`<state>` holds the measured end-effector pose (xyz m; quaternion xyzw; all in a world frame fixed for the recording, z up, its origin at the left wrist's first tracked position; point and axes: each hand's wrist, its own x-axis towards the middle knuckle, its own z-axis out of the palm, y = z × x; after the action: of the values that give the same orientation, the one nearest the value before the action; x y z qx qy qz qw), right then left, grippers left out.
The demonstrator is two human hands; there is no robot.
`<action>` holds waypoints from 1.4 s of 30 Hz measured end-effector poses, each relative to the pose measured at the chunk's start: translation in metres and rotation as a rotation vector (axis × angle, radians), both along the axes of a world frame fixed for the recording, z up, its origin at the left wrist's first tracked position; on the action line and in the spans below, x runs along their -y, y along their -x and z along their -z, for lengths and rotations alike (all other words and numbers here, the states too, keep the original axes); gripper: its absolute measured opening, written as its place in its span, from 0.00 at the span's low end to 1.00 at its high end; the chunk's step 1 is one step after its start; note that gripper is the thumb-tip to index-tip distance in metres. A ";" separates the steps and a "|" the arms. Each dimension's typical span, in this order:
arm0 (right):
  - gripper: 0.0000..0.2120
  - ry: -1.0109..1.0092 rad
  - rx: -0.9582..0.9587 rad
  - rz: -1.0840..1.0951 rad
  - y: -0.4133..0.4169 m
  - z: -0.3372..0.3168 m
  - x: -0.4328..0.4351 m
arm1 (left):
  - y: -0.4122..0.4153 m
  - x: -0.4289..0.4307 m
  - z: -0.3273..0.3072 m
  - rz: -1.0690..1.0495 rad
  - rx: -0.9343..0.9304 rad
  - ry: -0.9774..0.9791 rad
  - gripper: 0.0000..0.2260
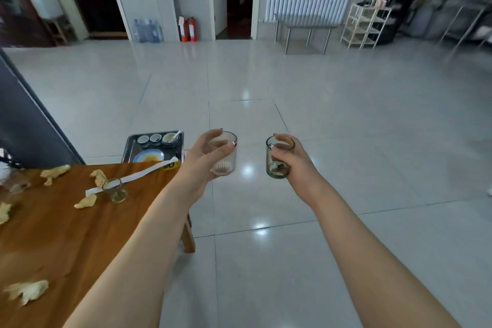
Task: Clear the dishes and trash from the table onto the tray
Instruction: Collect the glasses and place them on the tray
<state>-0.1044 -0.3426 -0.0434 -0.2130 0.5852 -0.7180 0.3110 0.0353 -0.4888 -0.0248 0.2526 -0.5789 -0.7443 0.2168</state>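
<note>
Left hand point(205, 157) gripping ribbed glass point(225, 154), right hand point(291, 160) gripping smoky glass point(278, 160), both hanging over floor beside tray point(127, 148). Fragile, probably slippery; wrapping walls mid-height.

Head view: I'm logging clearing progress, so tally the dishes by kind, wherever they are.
Glasses: 3 (ribbed glass in left hand, smoky glass in right hand, table glass)
Small bowls: 3 (left bowl, middle bowl, right bowl), on the tray
Plate: 1, on the tray
Spoon: 1, in the right bowl
Total: 8
Blurred item at left edge uncounted.
</note>
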 end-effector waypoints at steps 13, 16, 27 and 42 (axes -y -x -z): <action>0.21 -0.028 0.069 0.002 0.139 0.018 0.067 | 0.129 0.059 0.024 -0.033 0.039 -0.004 0.19; 0.20 -0.021 0.066 -0.028 0.171 0.018 0.093 | 0.165 0.073 0.024 -0.046 0.062 -0.009 0.21; 0.17 -0.049 0.096 -0.133 0.273 0.034 0.181 | 0.246 0.142 0.029 -0.183 0.106 -0.011 0.20; 0.21 -0.068 0.054 -0.292 0.369 0.037 0.401 | 0.323 0.341 0.050 -0.268 0.133 -0.031 0.26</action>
<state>-0.4733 -0.7440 -0.0807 -0.2657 0.5634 -0.6503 0.4349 -0.2879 -0.8300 -0.0750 0.3796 -0.5417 -0.6991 0.2714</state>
